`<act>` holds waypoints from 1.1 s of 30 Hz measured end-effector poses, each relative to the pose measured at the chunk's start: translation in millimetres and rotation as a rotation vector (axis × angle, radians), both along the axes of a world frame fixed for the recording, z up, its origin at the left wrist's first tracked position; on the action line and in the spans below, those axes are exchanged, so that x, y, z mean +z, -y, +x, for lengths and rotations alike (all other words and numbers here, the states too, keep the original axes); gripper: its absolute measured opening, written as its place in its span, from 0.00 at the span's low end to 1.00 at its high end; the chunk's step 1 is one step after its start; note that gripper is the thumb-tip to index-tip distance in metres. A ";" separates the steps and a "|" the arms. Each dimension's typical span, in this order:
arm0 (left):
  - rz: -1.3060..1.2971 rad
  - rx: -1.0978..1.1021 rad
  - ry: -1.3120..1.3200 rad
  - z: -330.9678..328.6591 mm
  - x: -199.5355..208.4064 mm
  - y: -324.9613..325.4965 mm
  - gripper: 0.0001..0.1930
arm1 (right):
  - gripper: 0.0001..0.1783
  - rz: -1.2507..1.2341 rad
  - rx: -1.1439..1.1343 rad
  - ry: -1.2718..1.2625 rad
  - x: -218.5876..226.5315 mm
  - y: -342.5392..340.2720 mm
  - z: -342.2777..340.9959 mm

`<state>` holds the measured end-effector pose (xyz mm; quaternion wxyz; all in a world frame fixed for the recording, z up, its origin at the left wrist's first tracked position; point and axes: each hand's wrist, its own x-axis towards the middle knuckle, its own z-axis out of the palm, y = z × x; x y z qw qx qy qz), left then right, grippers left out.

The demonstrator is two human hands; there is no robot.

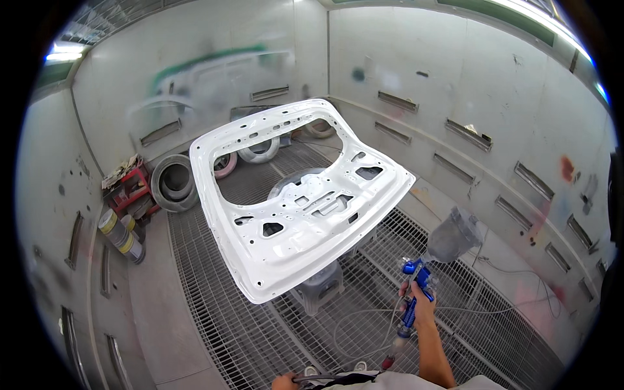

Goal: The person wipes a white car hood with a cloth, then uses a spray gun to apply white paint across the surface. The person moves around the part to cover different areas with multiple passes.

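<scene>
"Your right hand (421, 304) is wrapped round the grip of a blue spray gun (419, 281), to the right of the white tailgate (305, 227). Whether your finger presses the trigger, I cannot tell."

"And the left?"

"Your left hand (284, 381) is closed round a dark hose (318, 377), on your side of the tailgate. Only part of it shows; exact finger placement cannot be read."

"Position of the gun?"

"You hold it apart from the tailgate, near its right-hand end, nozzle facing toward it. The grey cup (453, 235) sits on top, leaning away from the tailgate."

"Condition of the tailgate?"

"Glossy white, with its large window opening on the side away from you and smaller cut-outs nearer. A grey stand (322, 286) shows beneath its near edge, on floor grating (260, 344) that extends under it."

"Surroundings?"

"Left of the tailgate you have a grey tyre (158, 185), then a red rack (136, 195) and cylindrical cans (122, 235). Beyond the tailgate, the far wall (195, 39) carries green paint (208, 59)."
</scene>
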<state>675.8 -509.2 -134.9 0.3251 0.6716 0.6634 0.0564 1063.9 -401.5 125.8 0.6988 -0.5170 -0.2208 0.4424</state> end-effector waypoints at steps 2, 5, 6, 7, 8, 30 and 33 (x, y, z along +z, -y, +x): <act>-0.005 0.034 0.012 3.8 -1.8 2.2 0.11 | 0.12 0.029 0.030 0.070 -3.2 2.5 5.0; 0.019 0.000 0.020 8.6 -5.2 -2.2 0.11 | 0.14 0.106 0.025 0.098 16.9 3.2 0.7; 0.019 -0.020 0.015 7.1 -7.3 1.1 0.12 | 0.15 0.125 0.020 0.087 23.8 0.5 -3.0; -0.020 -0.076 -0.011 7.9 -10.2 -2.2 0.13 | 0.18 0.040 -0.001 0.159 26.2 -9.0 2.2; -0.064 -0.139 -0.031 14.2 -9.6 -9.6 0.15 | 0.17 0.018 -0.007 0.174 21.5 -12.8 7.4; -0.166 -0.288 -0.027 69.3 53.2 -24.3 0.16 | 0.10 0.005 0.238 0.244 35.2 -10.1 -8.0; -0.108 -0.262 0.040 68.4 57.2 -18.9 0.20 | 0.10 0.015 0.277 0.247 26.8 -6.0 -8.0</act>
